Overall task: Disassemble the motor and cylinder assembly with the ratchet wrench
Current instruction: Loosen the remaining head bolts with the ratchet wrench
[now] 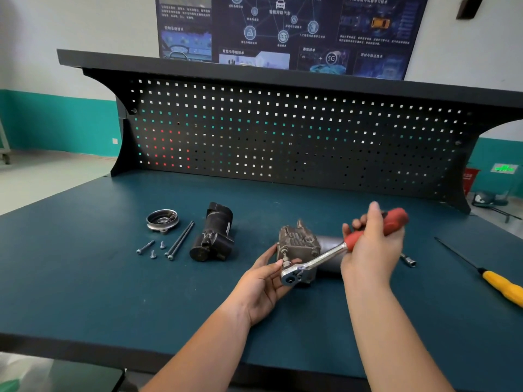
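Assembly (300, 244) lay mid-worktop (85, 278), long axis left-right, between your hands. Your right hand (370, 244) gripped the wrench (319, 258) by its red handle, raised toward the far right. The wrench head sat on a bolt (285, 257) at the assembly's left end. Your left hand (266, 275), palm up, fingers loosely straight, braced that end, nearer the bolt. Next swing probably pivots there.

Single head-worn wide-angle view, looking forward and down at the counter (85, 278).
It sits close over the near edge, so the left hand (263, 284) and right hand (370, 244) fall near mid-frame; beyond, it faces the pegboard (283, 131) and poster (283, 29), seemingly tilted a little, as the shelf (254, 70) slopes down to the right.
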### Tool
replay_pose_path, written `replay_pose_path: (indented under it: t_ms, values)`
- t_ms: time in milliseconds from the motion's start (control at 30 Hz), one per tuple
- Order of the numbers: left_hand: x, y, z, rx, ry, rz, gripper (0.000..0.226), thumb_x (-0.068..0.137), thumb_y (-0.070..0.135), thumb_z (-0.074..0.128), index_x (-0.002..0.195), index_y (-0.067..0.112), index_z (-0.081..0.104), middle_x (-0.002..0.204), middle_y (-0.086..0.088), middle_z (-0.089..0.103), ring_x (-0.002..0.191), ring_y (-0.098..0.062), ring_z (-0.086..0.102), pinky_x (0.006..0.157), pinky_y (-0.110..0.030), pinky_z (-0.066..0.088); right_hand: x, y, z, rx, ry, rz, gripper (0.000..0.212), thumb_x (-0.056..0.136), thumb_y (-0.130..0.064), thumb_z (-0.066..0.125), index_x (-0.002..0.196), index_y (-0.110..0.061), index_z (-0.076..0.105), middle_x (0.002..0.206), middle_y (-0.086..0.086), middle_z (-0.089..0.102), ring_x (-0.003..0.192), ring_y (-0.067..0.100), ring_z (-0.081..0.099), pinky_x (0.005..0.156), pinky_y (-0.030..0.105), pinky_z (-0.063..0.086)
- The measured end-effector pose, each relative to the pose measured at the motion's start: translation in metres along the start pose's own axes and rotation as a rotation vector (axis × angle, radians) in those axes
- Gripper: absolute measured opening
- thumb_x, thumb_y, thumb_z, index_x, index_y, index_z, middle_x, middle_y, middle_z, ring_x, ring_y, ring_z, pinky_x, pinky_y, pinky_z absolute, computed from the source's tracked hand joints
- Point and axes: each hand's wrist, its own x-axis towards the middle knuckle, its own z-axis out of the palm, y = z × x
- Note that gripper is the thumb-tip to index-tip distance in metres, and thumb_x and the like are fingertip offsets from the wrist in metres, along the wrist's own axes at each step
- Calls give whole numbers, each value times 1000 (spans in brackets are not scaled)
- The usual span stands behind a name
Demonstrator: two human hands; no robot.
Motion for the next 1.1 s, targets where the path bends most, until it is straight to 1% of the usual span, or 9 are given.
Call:
replay_pose_path:
  t_ms: [167, 267, 367, 433, 533, 700, 900, 1000, 1100]
  values:
    - [0, -1, 2, -11, 8, 16, 36, 94, -2, 46, 122, 19, 52, 88, -10, 74, 69, -18, 72, 57, -27, 57, 2, -5, 34, -234, -271, -87, 17, 89, -14, 63, 81, -22, 49, 50, -12, 55, 45, 3, 52, 46, 20, 46]
    - [0, -1, 3, -44, 10, 20, 34, 94, -3, 46, 119, 19, 54, 89, -11, 74, 72, -19, 73, 57, -27, 57, 0, -5, 54, -376, -462, -99, 14, 87, -17, 65, 82, -21, 53, 60, -10, 60, 51, 3, 58, 46, 18, 46]
    - [-1, 0, 3, -60, 22, 20, 32, 94, -1, 46, 118, 19, 54, 90, -11, 74, 73, -19, 73, 57, -26, 57, 3, -4, 62, -414, -519, -49, 13, 88, -20, 65, 84, -22, 53, 59, -11, 63, 52, 2, 60, 46, 17, 46]
    - [0, 0, 4, -60, 32, 23, 31, 94, -1, 46, 118, 18, 54, 89, -11, 74, 72, -19, 73, 56, -26, 57, 10, -4, 56, -354, -451, 3, 13, 89, -20, 64, 84, -21, 52, 54, -11, 59, 46, 3, 53, 43, 18, 43]
    - [1, -2, 4, -39, 40, 35, 31, 94, 1, 48, 119, 19, 54, 86, -9, 75, 70, -17, 73, 55, -24, 56, 24, -1, 31, -156, -218, 120, 13, 92, -18, 60, 86, -21, 49, 51, -12, 52, 41, 1, 44, 41, 17, 38]
    - [4, -4, 3, 16, 60, 47, 30, 92, 5, 53, 118, 21, 55, 85, -6, 75, 68, -15, 72, 54, -21, 55, 21, 15, -26, 100, 154, 289, 18, 98, -18, 52, 82, -20, 44, 63, -6, 44, 40, 1, 42, 42, 16, 36]
    - [3, -4, 0, 20, 62, 48, 32, 85, 10, 59, 115, 20, 58, 83, -6, 75, 66, -13, 72, 54, -21, 55, -2, 27, -59, 306, 321, 420, 19, 99, -19, 51, 82, -18, 41, 64, -8, 45, 41, 2, 43, 46, 16, 41]
    - [3, -4, -2, 18, 70, 38, 28, 89, 10, 57, 114, 21, 59, 82, -7, 75, 66, -14, 71, 54, -22, 55, -10, 32, -66, 305, 371, 481, 20, 99, -16, 49, 81, -17, 40, 66, -6, 43, 42, 5, 43, 52, 18, 42]
    - [4, -4, -3, 14, 80, 30, 27, 89, 10, 58, 113, 22, 59, 81, -8, 74, 66, -14, 71, 55, -24, 56, -14, 34, -69, 270, 407, 530, 17, 98, -17, 50, 83, -16, 42, 69, -2, 46, 52, 8, 45, 60, 22, 46]
